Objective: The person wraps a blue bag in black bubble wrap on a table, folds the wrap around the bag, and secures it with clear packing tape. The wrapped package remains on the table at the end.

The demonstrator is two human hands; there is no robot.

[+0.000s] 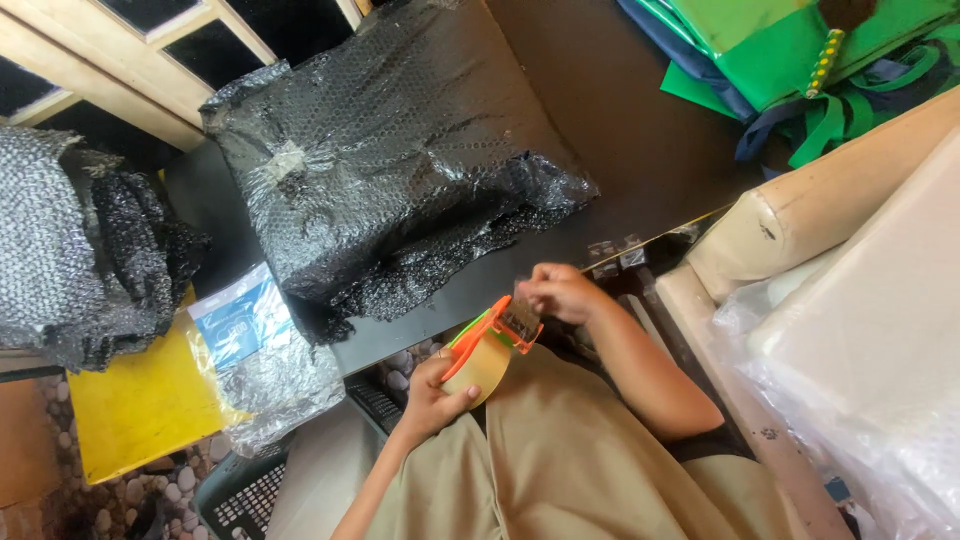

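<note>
— Where's the tape dispenser (487, 345)?
— Lower centre of the frame, over the lap. The left hand (432, 398) grips its roll; the right hand (560, 292) pinches at the orange head.
— And upper centre?
— A black bubble-wrapped parcel (385, 150).

Tape dispenser (492, 330): orange frame with a green part; roll of pale tan tape (478, 368).
Parcel (385, 150): black bubble wrap, dotted bubble pattern, one clear tape patch.
Loose wrap (75, 245): grey-black, same bubbled texture.
Board (140, 405): plain yellow.
Pouch (240, 320): blue and white under clear film.
Bags (800, 60): bright green with navy.
Tabletop (620, 130): black.
Trousers (580, 470): khaki.
Crate (245, 495): black mesh.
</note>
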